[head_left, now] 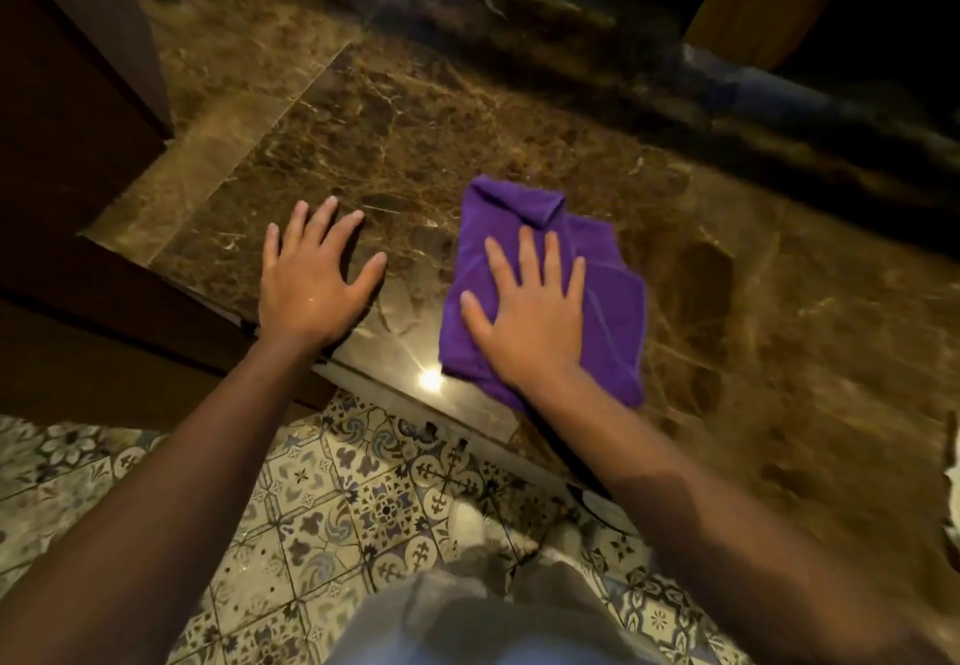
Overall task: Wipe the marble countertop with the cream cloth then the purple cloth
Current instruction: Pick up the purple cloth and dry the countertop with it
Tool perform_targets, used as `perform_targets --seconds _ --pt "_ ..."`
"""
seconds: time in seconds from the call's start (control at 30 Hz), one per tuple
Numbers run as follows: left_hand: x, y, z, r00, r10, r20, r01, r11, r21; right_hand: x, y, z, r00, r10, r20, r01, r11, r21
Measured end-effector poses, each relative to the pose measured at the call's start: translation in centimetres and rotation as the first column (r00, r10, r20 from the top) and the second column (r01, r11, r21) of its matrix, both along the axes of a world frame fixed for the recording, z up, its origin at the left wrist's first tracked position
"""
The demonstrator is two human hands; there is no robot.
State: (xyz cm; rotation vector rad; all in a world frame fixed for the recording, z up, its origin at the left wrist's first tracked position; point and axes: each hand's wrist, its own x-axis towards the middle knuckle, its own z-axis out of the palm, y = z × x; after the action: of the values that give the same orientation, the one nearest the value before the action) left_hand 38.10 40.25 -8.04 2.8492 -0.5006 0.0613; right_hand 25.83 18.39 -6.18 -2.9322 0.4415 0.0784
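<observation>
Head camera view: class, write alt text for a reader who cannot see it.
A person's right hand presses flat on a folded purple cloth on a brown marble countertop. The left hand rests spread on the bare marble beside it, above a patterned tile floor.

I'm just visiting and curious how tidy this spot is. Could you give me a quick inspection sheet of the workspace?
Surface: brown marble countertop, glossy, one light glare near the front edge.
Job's things: purple cloth lying crumpled flat on it; cream cloth not seen.
Clutter: nothing seen.
Grippers: left hand flat on bare marble; right hand pressed flat on the cloth.
Cables: nothing seen.
Surroundings: patterned floor tiles below, dark wooden cabinet at left.
</observation>
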Motion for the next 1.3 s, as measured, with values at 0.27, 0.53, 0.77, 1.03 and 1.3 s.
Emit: perform_targets --seconds 0.27,0.53,0.77,1.03,1.3 --pt "-4.1 -3.4 0.9 0.993 -0.091 -0.081 0.095 0.995 0.042 -18.1 -7.1 -0.2 0.992 -0.113 -0.053 0.111 0.993 -0.037" --pt "-5.9 -9.8 0.7 0.99 -0.063 -0.123 0.079 0.988 0.134 -28.2 -17.1 0.9 0.901 -0.418 -0.116 0.417 0.908 -0.031" --pt "-6.0 -10.2 0.1 0.998 -0.039 -0.053 0.046 0.99 0.132 -19.9 -23.8 -0.2 0.894 -0.449 -0.016 0.449 0.894 0.001" --pt "-5.8 -10.1 -0.3 0.999 -0.03 -0.038 0.034 0.994 0.108 -8.0 -29.5 -0.8 0.869 -0.495 -0.012 0.495 0.869 -0.001" --pt "-6.3 -10.5 0.5 0.998 -0.035 -0.054 0.039 0.996 0.086 -4.7 -20.6 -0.2 0.958 -0.285 -0.028 0.284 0.959 -0.015"
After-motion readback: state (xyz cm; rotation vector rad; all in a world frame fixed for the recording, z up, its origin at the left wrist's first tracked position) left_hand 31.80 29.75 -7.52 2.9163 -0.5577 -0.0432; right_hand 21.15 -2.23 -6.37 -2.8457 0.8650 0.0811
